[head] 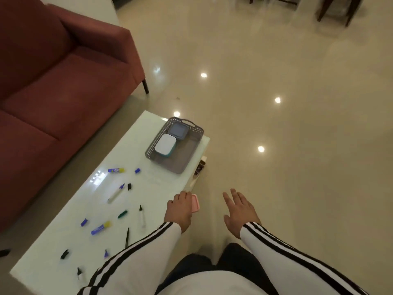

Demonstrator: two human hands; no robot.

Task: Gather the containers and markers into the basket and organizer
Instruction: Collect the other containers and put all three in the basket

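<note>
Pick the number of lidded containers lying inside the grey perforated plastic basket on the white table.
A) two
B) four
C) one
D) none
A: a blue-grey-lidded square container and a white-lidded teal container lie side by side in the grey perforated plastic basket; the flat pink container is outside it, held by the left hand.

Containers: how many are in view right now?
3. Blue-lidded container at the far end of the basket; white-lidded container beside it; pink container at the table edge, held by the left hand. Others may be hidden.
</note>
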